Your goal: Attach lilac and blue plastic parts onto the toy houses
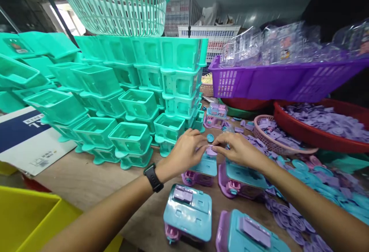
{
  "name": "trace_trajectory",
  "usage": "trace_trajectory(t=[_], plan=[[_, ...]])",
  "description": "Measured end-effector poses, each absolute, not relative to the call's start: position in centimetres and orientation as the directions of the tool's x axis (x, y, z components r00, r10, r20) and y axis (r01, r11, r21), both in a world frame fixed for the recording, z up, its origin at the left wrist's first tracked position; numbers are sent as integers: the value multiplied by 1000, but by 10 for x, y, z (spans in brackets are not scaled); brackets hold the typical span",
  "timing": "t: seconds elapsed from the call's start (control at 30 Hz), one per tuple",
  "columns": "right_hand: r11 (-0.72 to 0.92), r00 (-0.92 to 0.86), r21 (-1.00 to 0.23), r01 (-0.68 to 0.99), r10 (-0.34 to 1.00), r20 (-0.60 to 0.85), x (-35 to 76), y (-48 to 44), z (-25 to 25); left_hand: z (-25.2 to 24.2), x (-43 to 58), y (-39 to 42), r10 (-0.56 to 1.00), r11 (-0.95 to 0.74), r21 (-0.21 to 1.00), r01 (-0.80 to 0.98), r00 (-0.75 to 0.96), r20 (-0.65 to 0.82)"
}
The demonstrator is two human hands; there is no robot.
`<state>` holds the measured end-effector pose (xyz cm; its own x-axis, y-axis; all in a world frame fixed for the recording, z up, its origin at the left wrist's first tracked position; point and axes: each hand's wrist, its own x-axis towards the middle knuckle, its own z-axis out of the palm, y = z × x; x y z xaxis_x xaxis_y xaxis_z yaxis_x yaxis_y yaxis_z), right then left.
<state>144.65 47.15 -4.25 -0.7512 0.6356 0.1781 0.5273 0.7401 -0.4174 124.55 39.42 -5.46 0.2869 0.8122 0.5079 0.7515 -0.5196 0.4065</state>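
Note:
My left hand (190, 147), with a black watch (153, 177) on its wrist, reaches to the middle of the table. Opposite it is my right hand (234, 147). Both hands pinch a small purple plastic piece (211, 150) between them, over the blue lid of a toy box (206, 166). Just beyond the fingertips sits a round blue disc (210, 138). Nearer to me are more blue-lidded boxes with pink latches: one box (187, 213) and another box (253, 232) each carry a purple piece on top. A further box (245, 179) lies under my right forearm.
Teal plastic boxes (131, 138) are stacked at the left, beneath a green basket (115, 6). A purple basket (276, 81) of clear parts stands at the back right. Purple pieces fill a red basin (288, 119) and a pink basket (278, 149). A yellow bin (31, 213) is front left.

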Motion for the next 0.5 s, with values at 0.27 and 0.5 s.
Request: trace_trajectory(t=[0.27, 0.5], plan=[[730, -692, -144, 668, 681, 239, 1439, 452, -60, -63, 1241, 375, 820, -568, 217, 794, 525, 226], [715, -686, -87, 694, 693, 222, 1425, 435, -59, -77, 1244, 368, 834, -532, 162, 831, 481, 270]])
